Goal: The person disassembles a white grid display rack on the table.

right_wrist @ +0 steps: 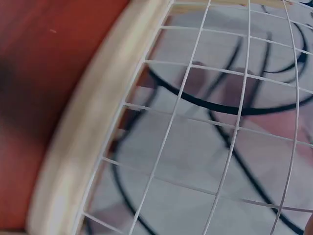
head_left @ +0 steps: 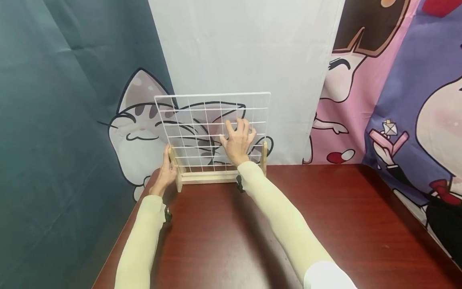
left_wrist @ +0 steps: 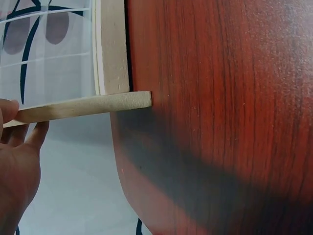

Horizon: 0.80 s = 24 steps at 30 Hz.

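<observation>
A white wire grid panel (head_left: 213, 95) stands upright in a light wooden stand, whose bottom rail (head_left: 209, 178) lies across the table near its back edge. My left hand (head_left: 165, 175) grips the stand's left upright (left_wrist: 93, 105), thumb on one side and fingers on the other in the left wrist view. In front of the grid, right of its middle, my right hand (head_left: 238, 143) has its fingers spread, tips against the wires. The right wrist view shows the grid close up beside the rail, with only a sliver of finger (right_wrist: 309, 226) at the edge.
The reddish-brown wooden table (head_left: 216, 241) extends toward me and to the right. Behind it hangs a pale cloth backdrop (head_left: 245, 48) with a cartoon cat, a teal curtain (head_left: 54, 140) on the left and a printed purple cloth (head_left: 397, 92) on the right.
</observation>
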Each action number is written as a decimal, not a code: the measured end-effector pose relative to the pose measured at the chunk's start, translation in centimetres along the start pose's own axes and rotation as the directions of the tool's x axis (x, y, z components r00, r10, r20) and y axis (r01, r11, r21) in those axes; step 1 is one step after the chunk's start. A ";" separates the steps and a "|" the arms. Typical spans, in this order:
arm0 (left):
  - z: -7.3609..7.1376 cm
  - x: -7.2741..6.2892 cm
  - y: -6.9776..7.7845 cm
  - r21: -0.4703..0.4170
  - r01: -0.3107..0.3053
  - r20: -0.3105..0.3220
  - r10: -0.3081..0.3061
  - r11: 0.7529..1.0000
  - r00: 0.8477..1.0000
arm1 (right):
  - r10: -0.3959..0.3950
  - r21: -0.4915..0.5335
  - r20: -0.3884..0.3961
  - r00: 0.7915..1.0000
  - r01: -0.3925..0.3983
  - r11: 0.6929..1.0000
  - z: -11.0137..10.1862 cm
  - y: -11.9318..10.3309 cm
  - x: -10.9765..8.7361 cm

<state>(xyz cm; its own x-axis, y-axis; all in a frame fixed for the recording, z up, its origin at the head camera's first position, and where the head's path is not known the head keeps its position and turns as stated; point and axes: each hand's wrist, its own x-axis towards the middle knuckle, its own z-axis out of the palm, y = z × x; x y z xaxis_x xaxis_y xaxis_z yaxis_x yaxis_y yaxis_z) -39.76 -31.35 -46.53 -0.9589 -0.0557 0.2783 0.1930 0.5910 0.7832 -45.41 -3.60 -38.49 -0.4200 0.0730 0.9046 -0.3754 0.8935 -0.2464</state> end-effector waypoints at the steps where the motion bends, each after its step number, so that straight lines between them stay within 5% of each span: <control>1: -0.1 0.1 0.1 0.001 0.002 0.001 -0.002 1.000 1.000 | -0.002 0.001 -0.003 1.000 0.002 1.000 -0.3 -0.1 0.7; 6: -0.3 0.4 0.4 -0.008 -0.007 -0.025 0.007 1.000 1.000 | -0.019 -0.003 0.028 0.999 0.019 1.000 -1.7 -1.0 4.0; 24: 0.1 -0.2 0.0 0.002 0.032 0.010 -0.032 0.999 0.999 | -0.011 -0.004 0.039 0.999 0.012 1.000 -4.0 -2.4 8.0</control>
<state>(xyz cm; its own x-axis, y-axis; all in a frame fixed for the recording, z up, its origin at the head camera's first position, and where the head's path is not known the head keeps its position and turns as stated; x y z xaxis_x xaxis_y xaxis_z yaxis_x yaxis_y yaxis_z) -39.55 -31.26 -46.66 -0.9666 -0.0672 0.2474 0.1614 0.5905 0.7908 -44.56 -3.36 -29.26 -0.4474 0.0456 0.8932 -0.3770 0.8960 -0.2346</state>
